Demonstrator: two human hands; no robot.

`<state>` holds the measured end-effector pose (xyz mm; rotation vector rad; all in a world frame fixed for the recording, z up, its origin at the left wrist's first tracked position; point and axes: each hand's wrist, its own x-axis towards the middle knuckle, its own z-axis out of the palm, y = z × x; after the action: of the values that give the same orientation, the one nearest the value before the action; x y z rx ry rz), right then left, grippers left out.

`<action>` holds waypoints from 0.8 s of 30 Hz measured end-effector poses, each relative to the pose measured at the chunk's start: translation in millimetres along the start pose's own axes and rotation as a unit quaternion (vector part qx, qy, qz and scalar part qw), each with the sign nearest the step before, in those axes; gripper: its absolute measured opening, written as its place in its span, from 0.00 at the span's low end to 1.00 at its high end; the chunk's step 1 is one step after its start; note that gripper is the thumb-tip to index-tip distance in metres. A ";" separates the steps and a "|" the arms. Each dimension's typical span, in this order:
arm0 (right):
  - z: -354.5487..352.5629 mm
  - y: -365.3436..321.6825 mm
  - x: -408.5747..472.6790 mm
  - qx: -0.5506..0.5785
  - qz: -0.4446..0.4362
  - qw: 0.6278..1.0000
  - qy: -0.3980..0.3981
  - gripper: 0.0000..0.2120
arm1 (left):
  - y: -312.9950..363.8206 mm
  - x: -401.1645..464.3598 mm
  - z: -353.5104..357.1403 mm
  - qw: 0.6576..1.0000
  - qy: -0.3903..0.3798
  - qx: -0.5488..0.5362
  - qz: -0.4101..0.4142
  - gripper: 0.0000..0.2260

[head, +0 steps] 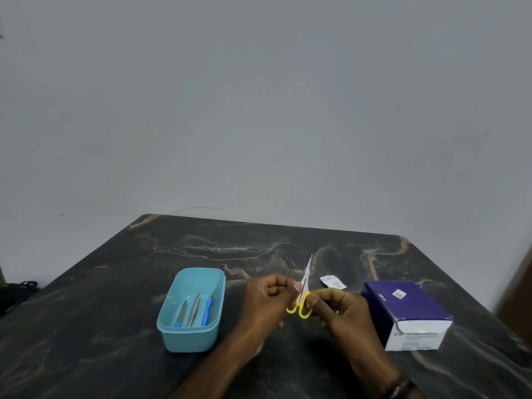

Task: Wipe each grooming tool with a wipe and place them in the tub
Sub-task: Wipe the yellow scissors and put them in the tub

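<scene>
Small scissors [305, 286] with yellow handles and thin metal blades point up and away, held above the table between both hands. My right hand [342, 309] pinches the yellow handles. My left hand [270, 295] pinches the blades near the pivot, with a bit of white wipe [302, 285] at its fingertips. To the left stands the light blue tub [172, 326]. Three tools lie inside it: one with a blue tip [180, 313], metal tweezers [194, 309] and a blue-handled tool [207, 309].
A purple and white box of wipes [408, 312] lies on the right of the dark marbled table [115, 355]. A torn white wipe sachet [332, 282] lies behind my right hand. A grey wall rises behind the table's far edge.
</scene>
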<state>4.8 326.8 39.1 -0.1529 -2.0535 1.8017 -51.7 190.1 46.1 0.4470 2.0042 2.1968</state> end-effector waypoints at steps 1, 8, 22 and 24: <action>1.8 -0.5 -0.5 -0.001 0.002 1.000 -0.009 0.05 | 1.5 -1.2 -0.5 1.000 0.011 0.000 0.010 0.03; 2.3 -4.6 -3.7 0.009 0.006 0.999 -0.037 0.07 | 9.7 -4.7 -6.0 0.992 0.071 -0.077 0.076 0.02; 0.0 -7.7 -7.2 0.060 0.022 0.995 -0.081 0.07 | 3.4 -4.8 -1.9 0.960 -0.040 -0.276 -0.014 0.20; 0.2 -8.3 -8.3 0.051 0.021 0.994 -0.092 0.05 | 3.7 -4.9 -1.5 0.964 -0.041 -0.261 -0.016 0.18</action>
<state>13.8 322.4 45.3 -0.0014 -2.0888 2.0079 -47.1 186.9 49.0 0.4177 1.3012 2.5082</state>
